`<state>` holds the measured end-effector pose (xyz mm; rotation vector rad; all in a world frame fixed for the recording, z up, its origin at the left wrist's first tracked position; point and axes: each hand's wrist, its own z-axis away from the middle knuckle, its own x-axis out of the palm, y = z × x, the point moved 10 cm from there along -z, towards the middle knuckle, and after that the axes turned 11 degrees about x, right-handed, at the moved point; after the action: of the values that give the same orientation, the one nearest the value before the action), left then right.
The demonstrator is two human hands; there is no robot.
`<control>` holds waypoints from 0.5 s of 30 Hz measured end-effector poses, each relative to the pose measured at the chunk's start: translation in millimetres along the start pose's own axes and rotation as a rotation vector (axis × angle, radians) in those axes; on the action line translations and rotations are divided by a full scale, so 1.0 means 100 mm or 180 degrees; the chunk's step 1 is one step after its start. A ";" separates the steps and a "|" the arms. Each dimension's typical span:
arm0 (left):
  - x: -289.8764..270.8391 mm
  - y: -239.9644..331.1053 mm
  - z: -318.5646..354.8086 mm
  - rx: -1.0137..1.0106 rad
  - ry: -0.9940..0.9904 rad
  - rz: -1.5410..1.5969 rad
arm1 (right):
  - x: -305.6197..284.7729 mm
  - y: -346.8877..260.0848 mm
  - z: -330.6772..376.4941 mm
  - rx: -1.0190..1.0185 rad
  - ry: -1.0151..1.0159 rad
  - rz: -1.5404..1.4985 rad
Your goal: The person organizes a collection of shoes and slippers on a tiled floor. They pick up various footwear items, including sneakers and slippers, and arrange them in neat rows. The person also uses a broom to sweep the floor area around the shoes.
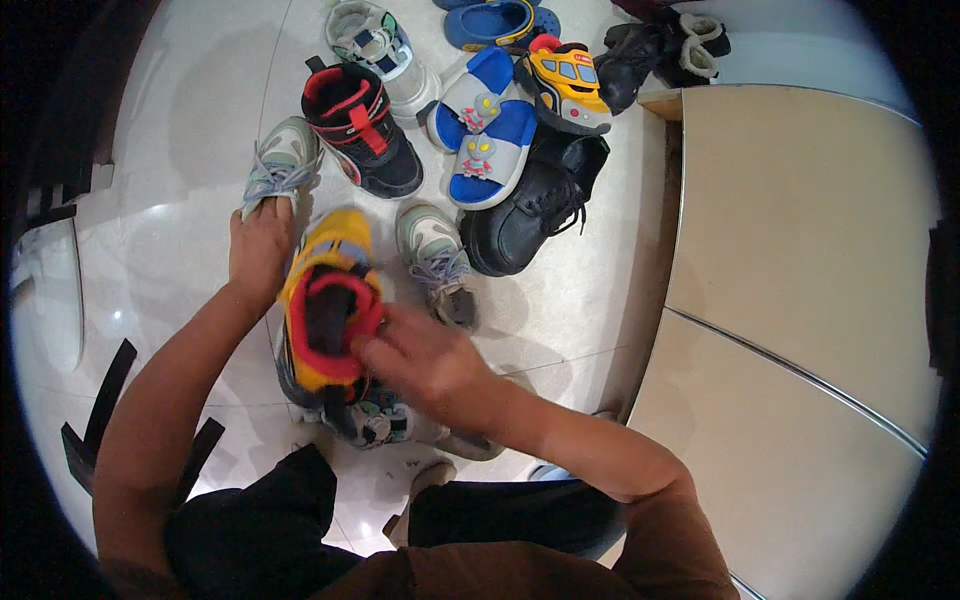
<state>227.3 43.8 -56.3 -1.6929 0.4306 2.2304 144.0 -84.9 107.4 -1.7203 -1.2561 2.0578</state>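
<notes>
From here I have the yellow shoe (346, 232) on the body side of the black-and-red boot (362, 130), just left of my right hand (430, 365), the nearer hand. Its long axis runs toe-away from the body. My right fingers curl at its collar, too blurred to tell whether they pinch. Left of the boot, my left hand (262, 245) pinches the opening end of a pale sneaker (286, 150). The yellow shoe shows a red padded collar and dark insole.

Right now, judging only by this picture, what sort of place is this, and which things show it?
Probably a home entryway or shoe-storage corner: assorted shoes and blue-and-white slides sit on a glossy tiled floor beside what looks like a beige cabinet.
</notes>
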 end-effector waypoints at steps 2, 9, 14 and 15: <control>-0.05 0.00 0.01 0.0032 0.0039 -0.0059 | 0.15 -0.03 0.05 0.0025 -0.0297 -0.0095; 0.27 -0.15 -0.05 0.0009 -0.0242 0.0064 | 0.32 0.21 -0.02 0.0235 0.0051 0.0090; 0.04 -0.08 0.05 0.0236 0.0307 0.0496 | 0.42 0.37 -0.20 0.0362 -0.0080 -0.0048; 0.06 -0.09 0.05 0.0263 0.0340 0.0413 | 0.43 0.41 -0.19 0.0364 -0.0003 0.0026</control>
<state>225.2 54.8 -61.5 -1.7932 0.6670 2.1836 162.1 -74.9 48.8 -1.6770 -1.1103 2.0914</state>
